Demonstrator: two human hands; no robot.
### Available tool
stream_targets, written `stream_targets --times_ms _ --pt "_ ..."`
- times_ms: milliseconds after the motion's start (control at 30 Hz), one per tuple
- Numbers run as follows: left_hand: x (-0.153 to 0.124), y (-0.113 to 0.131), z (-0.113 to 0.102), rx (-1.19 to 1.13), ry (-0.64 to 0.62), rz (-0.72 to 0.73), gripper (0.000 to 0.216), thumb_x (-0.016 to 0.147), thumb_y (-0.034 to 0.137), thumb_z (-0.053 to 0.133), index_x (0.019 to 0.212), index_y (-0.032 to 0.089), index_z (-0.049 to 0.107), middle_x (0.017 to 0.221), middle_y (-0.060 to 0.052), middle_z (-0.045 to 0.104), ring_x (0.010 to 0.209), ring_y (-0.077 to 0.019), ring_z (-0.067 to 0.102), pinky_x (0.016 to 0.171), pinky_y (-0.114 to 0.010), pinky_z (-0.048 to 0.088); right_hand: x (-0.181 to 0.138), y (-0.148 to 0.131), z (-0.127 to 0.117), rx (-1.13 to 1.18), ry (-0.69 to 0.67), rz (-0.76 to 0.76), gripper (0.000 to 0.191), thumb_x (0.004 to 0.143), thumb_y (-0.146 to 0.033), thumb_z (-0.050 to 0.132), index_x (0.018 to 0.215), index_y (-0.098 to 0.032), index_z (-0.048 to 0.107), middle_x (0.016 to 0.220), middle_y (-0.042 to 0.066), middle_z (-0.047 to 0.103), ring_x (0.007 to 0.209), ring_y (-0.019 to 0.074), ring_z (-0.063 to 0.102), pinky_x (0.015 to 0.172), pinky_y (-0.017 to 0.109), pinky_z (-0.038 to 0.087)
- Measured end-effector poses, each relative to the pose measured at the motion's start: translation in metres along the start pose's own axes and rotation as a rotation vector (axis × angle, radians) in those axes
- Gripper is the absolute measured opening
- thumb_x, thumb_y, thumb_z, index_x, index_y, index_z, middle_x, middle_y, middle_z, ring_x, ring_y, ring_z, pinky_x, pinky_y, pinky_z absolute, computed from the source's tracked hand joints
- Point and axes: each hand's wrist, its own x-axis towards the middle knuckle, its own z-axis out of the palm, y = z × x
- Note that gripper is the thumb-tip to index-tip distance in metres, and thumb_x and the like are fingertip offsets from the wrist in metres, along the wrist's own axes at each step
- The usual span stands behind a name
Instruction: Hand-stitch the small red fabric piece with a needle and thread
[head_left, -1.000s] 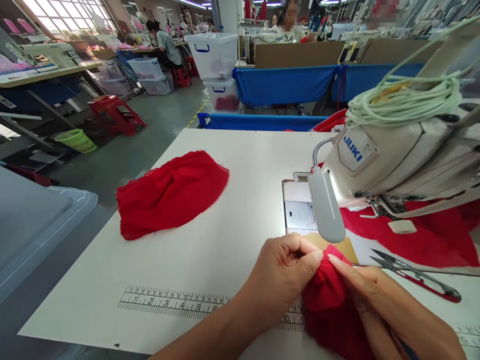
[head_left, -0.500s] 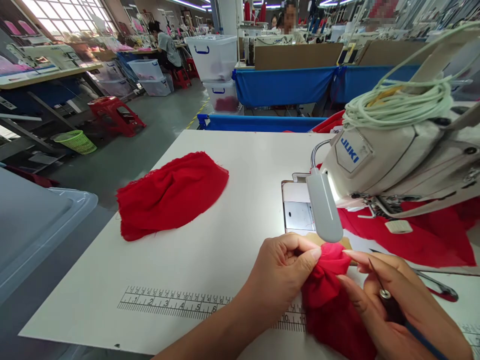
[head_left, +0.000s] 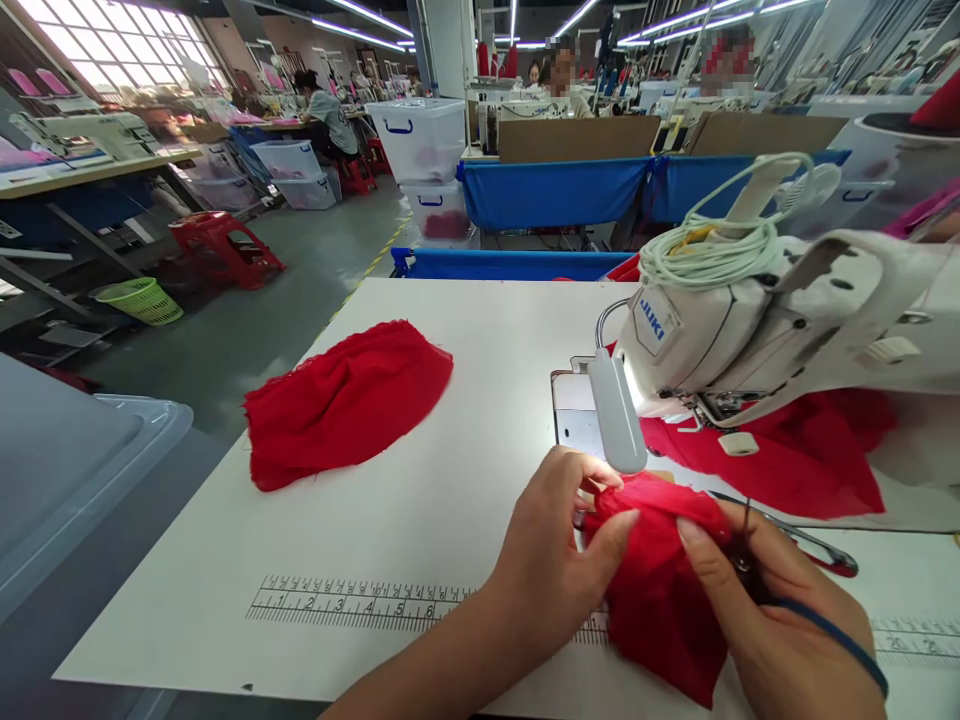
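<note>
In front of me, a piece of red cloth (head_left: pixel 660 590) hangs bunched between my hands, its top edge folded. My left hand (head_left: pixel 559 545) pinches the cloth's upper left corner between thumb and fingers. At the upper right, my right hand (head_left: pixel 780 600) grips the same cloth, thumb on top. An awl (head_left: pixel 747 515) with a thin metal point is also tucked in that hand; its handle is mostly hidden by the fingers. A blue strip (head_left: pixel 836 635) curves across the back of the hand. Just beyond sits the sewing machine (head_left: pixel 697 340) with a grey lamp (head_left: pixel 619 410).
Another red cloth piece (head_left: pixel 349 405) lies flat on the left of the white table (head_left: pixel 405 500), above a printed ruler (head_left: pixel 360 605). More red fabric (head_left: pixel 787 455) is beneath the machine head. Scissors (head_left: pixel 817 550) lie beyond my right hand. A plastic bin (head_left: pixel 142 430) stands left.
The view has tilted up and shifted right. My hands have spread farther apart along the cloth's top edge, which opens out wider. The awl now points more upright.
</note>
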Motion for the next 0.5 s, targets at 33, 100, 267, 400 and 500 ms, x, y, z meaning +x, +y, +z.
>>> stream_targets --times_ms 33,100,267,400,500 --pt "-0.001 0.001 0.0 0.063 -0.026 0.031 0.024 0.078 0.03 0.069 0.097 0.02 0.059 0.098 -0.006 0.06 0.089 -0.0211 0.054 0.08 -0.034 0.044 -0.001 -0.002 0.0 0.0 0.009 -0.012 0.024 0.084 -0.045 0.06 0.083 -0.023 0.069 0.069 -0.004 0.073 0.049 0.01 0.064 0.045 0.012 0.051" --pt "-0.001 0.004 -0.001 0.155 -0.092 0.053 0.042 0.068 0.037 0.08 0.102 0.021 0.062 0.095 -0.006 0.063 0.089 -0.024 0.055 0.084 -0.038 0.042 -0.002 -0.004 -0.001 0.002 -0.004 -0.048 0.024 0.085 -0.044 0.06 0.084 -0.023 0.072 0.072 -0.004 0.074 0.05 0.0098 0.064 0.045 0.012 0.05" --pt "0.003 0.008 -0.001 0.023 -0.19 0.06 0.02 0.08 0.036 0.069 0.095 0.023 0.07 0.098 -0.006 0.068 0.096 -0.0245 0.057 0.086 -0.038 0.042 -0.001 -0.004 0.0 0.083 -0.076 -0.047 0.029 0.084 -0.045 0.061 0.096 -0.023 0.074 0.086 0.0 0.076 0.075 0.0162 0.072 0.063 0.017 0.057" --pt "0.006 0.001 -0.002 -0.407 -0.178 -0.21 0.025 0.086 0.038 0.061 0.081 0.016 0.068 0.07 -0.002 0.063 0.059 -0.0108 0.052 0.056 -0.024 0.041 -0.002 -0.012 0.004 0.108 -0.035 0.038 0.03 0.085 -0.049 0.059 0.098 -0.024 0.072 0.091 0.0 0.075 0.065 0.012 0.068 0.058 0.017 0.055" --pt "0.008 -0.002 -0.004 -0.579 -0.188 -0.45 0.031 0.08 0.043 0.064 0.071 0.012 0.064 0.055 0.002 0.054 0.041 -0.0056 0.043 0.041 -0.019 0.033 -0.006 -0.017 0.008 0.025 0.021 0.073 0.032 0.081 -0.056 0.061 0.092 -0.026 0.069 0.06 -0.005 0.062 0.044 0.0092 0.052 0.048 0.019 0.049"
